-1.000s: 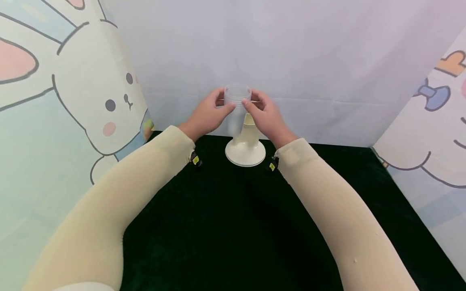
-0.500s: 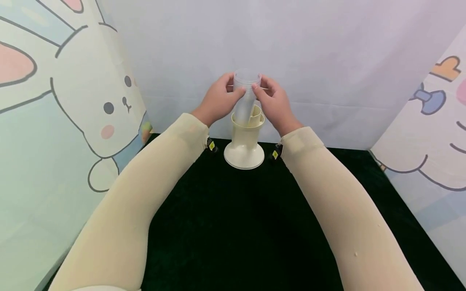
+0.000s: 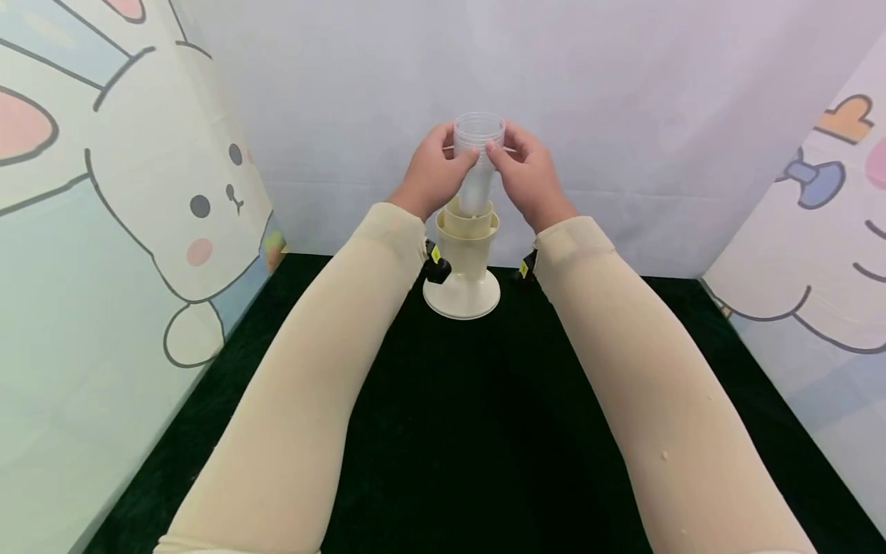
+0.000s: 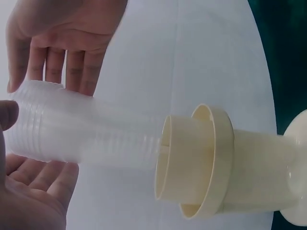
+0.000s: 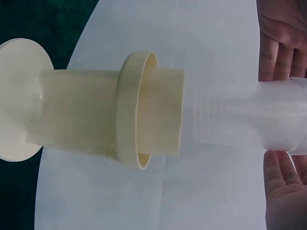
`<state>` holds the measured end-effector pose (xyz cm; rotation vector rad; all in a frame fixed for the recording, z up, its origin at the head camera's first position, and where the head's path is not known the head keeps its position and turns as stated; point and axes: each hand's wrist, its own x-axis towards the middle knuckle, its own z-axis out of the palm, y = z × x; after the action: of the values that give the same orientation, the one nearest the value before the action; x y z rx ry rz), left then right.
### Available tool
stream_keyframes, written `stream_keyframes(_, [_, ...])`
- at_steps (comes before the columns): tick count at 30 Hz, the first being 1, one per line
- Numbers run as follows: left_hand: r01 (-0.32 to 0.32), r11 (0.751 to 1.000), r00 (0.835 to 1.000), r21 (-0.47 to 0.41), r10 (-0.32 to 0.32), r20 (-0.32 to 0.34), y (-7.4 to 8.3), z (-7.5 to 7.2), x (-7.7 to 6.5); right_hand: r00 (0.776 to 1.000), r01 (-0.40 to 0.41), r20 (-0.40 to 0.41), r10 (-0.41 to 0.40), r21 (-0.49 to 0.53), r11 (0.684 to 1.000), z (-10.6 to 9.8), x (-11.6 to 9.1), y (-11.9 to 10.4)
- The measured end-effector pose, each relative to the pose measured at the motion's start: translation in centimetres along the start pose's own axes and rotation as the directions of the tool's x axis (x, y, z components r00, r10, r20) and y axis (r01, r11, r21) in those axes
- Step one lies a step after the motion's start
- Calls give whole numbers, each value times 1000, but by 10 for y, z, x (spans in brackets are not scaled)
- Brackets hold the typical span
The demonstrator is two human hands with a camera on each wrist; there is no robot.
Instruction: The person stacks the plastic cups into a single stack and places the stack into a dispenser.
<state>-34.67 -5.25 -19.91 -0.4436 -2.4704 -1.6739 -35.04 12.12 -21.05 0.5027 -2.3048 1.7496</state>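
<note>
My left hand [image 3: 434, 171] and right hand [image 3: 528, 174] hold a stack of clear plastic cups [image 3: 477, 171] between them, thumbs in front and fingers behind, near the rims. The stack is nearly upright, mouths up. Below it, a cream cup holder [image 3: 464, 258] stands on its round base, with an inner tube rising from a wider collar. In the right wrist view, a gap separates the bottom of the stack [image 5: 230, 115] from the holder's inner tube [image 5: 160, 112]. The left wrist view shows the stack [image 4: 91, 129] lined up with the tube's mouth.
A dark green cloth [image 3: 484, 431] covers the table. Close behind the holder hangs a pale curtain [image 3: 595, 100]. Panels printed with cartoon rabbits [image 3: 173, 169] flank the table. Small black wrist cameras [image 3: 436, 265] sit near the holder's sides.
Both hands have lifted the stack of cups upward and slightly to the right. Its lower end, earlier in front of the holder, is now above the inner tube. The holder stays in place.
</note>
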Motion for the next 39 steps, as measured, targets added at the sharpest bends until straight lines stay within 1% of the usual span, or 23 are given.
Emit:
stream_keyframes(4, [-8,1000,1000,-6,8,0,-4,1,6,1000,-9,-4,9,-2,1000,2,3,4])
stream_keyframes(7, [5,1000,1000,-10,-5,11,-9,0,9,1000,-21,4,21,-11,1000,4,4,9])
stream_keyframes(12, [45,999,998,-13,-44,42,-22,3,6,998,-50,32,52,-78,996,8,0,21])
stream_keyframes(17, [73,997,995,40,-75,60,-39,5,1,995,-71,52,80,-152,986,13,-5,34])
stream_keyframes(22, [101,987,992,128,-110,66,-55,8,-3,989,-127,39,143,-269,955,20,-10,51])
stream_keyframes(24, [101,982,992,158,-112,62,-63,10,-4,987,-139,31,155,-298,944,23,-12,58])
stream_keyframes(28, [112,972,989,205,-128,69,-74,14,-7,990,-118,34,136,-314,942,26,-16,71])
stream_keyframes(30, [113,970,988,214,-132,79,-78,16,-6,990,-121,33,137,-303,945,26,-18,75])
stream_keyframes(35, [126,971,986,205,-144,79,-82,19,-3,985,-164,8,174,-290,943,26,-20,79])
stream_keyframes(39, [133,966,988,222,-148,49,-83,20,-3,979,-202,-24,204,-282,938,27,-22,79])
